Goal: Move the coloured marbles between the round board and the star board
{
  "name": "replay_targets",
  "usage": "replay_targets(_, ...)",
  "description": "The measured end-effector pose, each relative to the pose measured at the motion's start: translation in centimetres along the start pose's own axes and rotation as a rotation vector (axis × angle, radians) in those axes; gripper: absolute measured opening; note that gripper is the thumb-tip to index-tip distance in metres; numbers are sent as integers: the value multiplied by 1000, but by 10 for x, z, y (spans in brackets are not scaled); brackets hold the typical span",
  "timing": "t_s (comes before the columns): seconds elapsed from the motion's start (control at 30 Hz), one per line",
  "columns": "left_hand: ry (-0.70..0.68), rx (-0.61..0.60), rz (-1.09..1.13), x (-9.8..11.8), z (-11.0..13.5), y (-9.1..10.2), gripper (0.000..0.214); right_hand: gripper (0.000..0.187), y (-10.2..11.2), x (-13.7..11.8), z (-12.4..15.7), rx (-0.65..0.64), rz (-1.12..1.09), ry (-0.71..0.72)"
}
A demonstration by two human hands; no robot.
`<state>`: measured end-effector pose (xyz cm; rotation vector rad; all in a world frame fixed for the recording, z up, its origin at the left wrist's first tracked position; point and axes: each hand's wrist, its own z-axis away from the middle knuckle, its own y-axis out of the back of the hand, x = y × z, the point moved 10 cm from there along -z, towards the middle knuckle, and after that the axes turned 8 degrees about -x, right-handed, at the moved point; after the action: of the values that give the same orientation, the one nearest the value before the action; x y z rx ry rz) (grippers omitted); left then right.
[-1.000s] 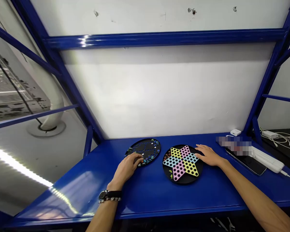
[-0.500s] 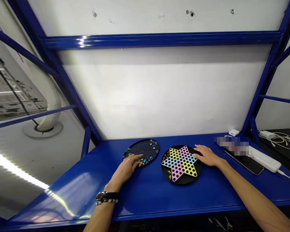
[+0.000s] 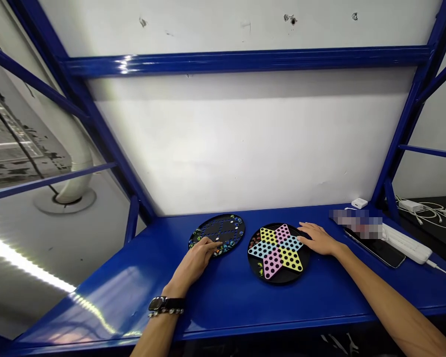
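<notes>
My left hand (image 3: 193, 263) rests its fingertips on the near edge of a round black board (image 3: 216, 235) with blue holes and small coloured marbles (image 3: 219, 252) around its rim. I cannot see anything held in those fingers. To the right lies a black Chinese checkers board (image 3: 278, 253) with a pastel star of pink, yellow and blue points. A few marbles (image 3: 255, 240) sit in its black gaps. My right hand (image 3: 317, 239) lies flat with its fingers touching the star board's right edge.
Both boards lie on a glossy blue metal shelf (image 3: 115, 297) inside a blue steel frame (image 3: 245, 60). To the right are a smartphone (image 3: 375, 248), a white power strip (image 3: 405, 243) and a small white adapter (image 3: 359, 203). A blurred patch (image 3: 355, 224) covers part of the shelf.
The view has drifted slightly. My left fingers now lie a little flatter and further left on the round board. My right hand has barely moved.
</notes>
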<state>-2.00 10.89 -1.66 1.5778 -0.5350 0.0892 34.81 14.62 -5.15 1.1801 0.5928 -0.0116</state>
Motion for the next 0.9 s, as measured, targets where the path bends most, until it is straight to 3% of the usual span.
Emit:
replay_targets(0.27, -20, -15, -30, 15, 4, 4, 44, 77, 0, 1, -1, -2, 5, -3)
replay_targets(0.67, -42, -40, -22, 12, 4, -2, 42, 76, -1, 3, -1, -1, 5, 4)
replay_targets(0.9, -58, 1, 2, 9, 4, 5, 37, 75, 0, 2, -1, -2, -2, 6)
